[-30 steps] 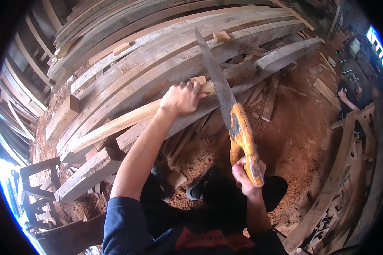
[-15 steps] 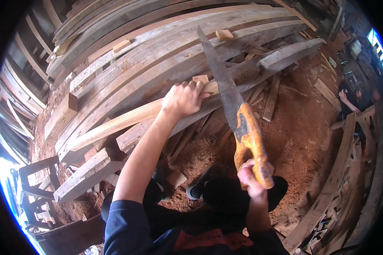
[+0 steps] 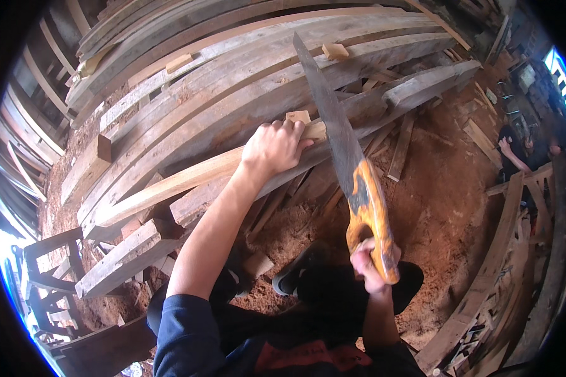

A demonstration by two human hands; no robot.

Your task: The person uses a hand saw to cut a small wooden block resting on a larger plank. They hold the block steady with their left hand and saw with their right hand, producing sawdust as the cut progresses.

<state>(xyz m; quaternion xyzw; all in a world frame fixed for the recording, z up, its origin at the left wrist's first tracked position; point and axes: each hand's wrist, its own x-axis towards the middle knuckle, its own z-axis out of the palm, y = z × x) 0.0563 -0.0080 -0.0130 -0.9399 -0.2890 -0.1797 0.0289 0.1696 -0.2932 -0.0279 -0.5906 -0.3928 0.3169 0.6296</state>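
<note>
My left hand (image 3: 273, 147) is closed over a long pale wooden strip (image 3: 188, 179), near its right end. The strip slants across the thick grey beams. In my right hand (image 3: 370, 267) is a handsaw (image 3: 336, 122) with an orange and black handle, my fingers wrapped round the grip. Its blade points up and away from me and crosses right at the strip's end, beside my left fingers. Whether the teeth touch the wood I cannot tell. Just beyond my left knuckles lies a small pale block (image 3: 299, 116).
Long weathered beams (image 3: 233, 94) are stacked ahead. Small offcuts (image 3: 335, 51) rest on them. Reddish sawdust covers the ground (image 3: 437, 188) by my feet. At right stands a pile of timber (image 3: 484, 295), with another person's arm (image 3: 514, 157) beyond. A short beam (image 3: 122, 257) juts out at lower left.
The saw has shifted only slightly, its handle a touch lower and leftward. My left hand keeps its place on the strip, and the whole view has moved a little.
</note>
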